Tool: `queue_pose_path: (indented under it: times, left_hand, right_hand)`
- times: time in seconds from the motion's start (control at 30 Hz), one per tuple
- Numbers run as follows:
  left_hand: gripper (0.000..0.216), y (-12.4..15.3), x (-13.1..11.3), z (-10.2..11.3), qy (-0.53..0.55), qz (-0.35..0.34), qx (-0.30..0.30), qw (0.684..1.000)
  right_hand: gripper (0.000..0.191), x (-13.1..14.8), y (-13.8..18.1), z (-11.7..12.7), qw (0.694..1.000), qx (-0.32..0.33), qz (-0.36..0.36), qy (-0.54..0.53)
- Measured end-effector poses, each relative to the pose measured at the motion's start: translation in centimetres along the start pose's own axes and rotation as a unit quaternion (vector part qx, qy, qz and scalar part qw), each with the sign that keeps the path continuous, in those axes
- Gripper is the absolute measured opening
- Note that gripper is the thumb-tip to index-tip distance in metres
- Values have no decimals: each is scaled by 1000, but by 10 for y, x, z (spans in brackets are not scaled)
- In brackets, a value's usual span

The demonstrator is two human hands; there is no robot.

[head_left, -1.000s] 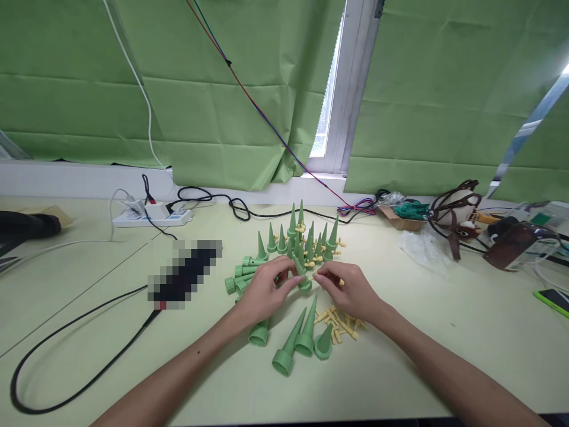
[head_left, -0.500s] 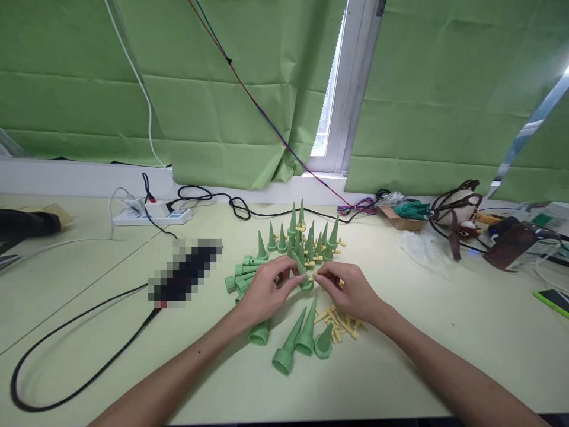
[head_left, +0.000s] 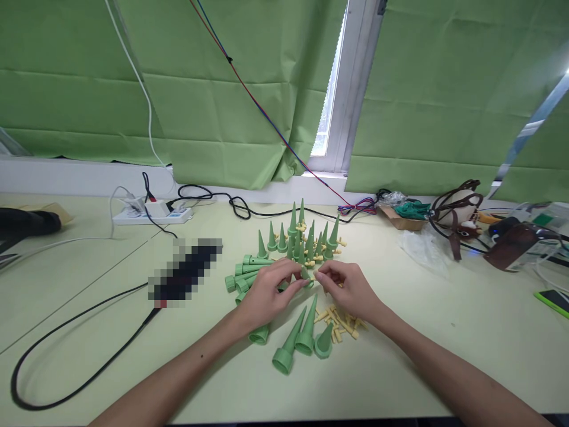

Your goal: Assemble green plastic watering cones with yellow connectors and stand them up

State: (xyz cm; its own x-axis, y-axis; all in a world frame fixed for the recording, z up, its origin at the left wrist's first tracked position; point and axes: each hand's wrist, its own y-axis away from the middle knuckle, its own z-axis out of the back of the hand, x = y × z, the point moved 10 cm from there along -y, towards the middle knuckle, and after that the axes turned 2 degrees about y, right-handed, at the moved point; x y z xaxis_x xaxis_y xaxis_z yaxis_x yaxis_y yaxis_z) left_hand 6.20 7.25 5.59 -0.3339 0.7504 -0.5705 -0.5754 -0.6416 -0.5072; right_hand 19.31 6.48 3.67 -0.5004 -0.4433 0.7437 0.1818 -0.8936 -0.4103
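My left hand (head_left: pixel 267 292) pinches a green plastic cone spike (head_left: pixel 303 273) by its wide end, held just above the table. My right hand (head_left: pixel 349 289) is closed in a pinch beside it, fingertips almost touching the cone, with a small yellow plug (head_left: pixel 317 276) between them. Behind my hands several green cones (head_left: pixel 306 237) stand upright with yellow plugs in them. Several bare cones (head_left: pixel 243 274) lie on their sides to the left. Three more cones (head_left: pixel 302 338) lie near me. Loose yellow plugs (head_left: pixel 340 321) are scattered under my right wrist.
A blurred black device (head_left: pixel 186 276) with a black cable (head_left: pixel 66 356) lies at left. A white power strip (head_left: pixel 151 214) sits at the back. Bags, a brown strap bundle (head_left: pixel 456 213) and a phone (head_left: pixel 553 298) crowd the right side. Green curtains hang behind.
My hands have drawn slightly closer together, and the held cone has tipped lower between my fingertips. Nothing else on the table has moved.
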Motion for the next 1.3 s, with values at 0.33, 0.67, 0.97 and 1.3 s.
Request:
queue_pose_path:
  times: [0.33,0.67,0.97,1.3]
  left_hand:
    - [16,4,-9,-2,-16,-64,3,998]
    - [21,3,-2,-1,3,1,-1,1000]
    - [40,-2,14,-1,100,127,18,987]
    - [41,0,17,-9,76,136,56,986]
  right_hand:
    - [30,-21,-2,-10,984,33,-101,-144]
    - [34,-22,-2,-2,980,0,-113,-163]
    - [30,-7,1,12,991,-60,-41,-112]
    - [21,11,6,9,997,-44,25,-58]
